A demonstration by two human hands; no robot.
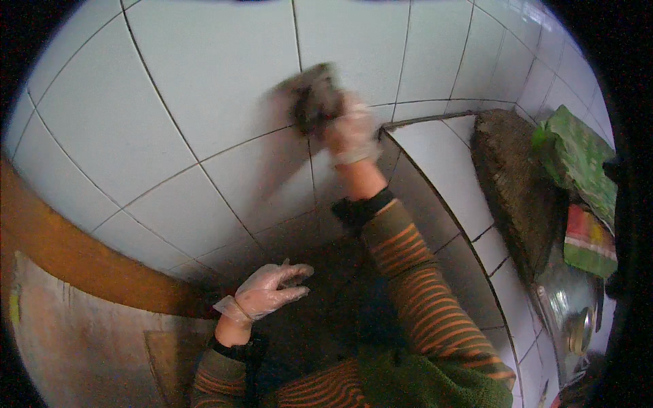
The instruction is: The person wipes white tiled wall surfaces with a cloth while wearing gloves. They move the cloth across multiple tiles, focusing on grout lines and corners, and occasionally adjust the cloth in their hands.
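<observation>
White wall tiles with dark joints fill the upper part of the head view. Against them my right hand, in a clear plastic glove, grips a dark, crumpled cloth or scrubbing pad. Both are blurred, and what the dark thing is exactly cannot be made out. My left hand, in the same sort of glove, hangs lower down with thumb and fingers apart. It holds nothing and is apart from the wall.
On the right runs a white-tiled ledge with a dark stone-like slab, a green plastic packet and a metal gas stove. An orange-brown wooden door frame and a worn pale door panel stand at left.
</observation>
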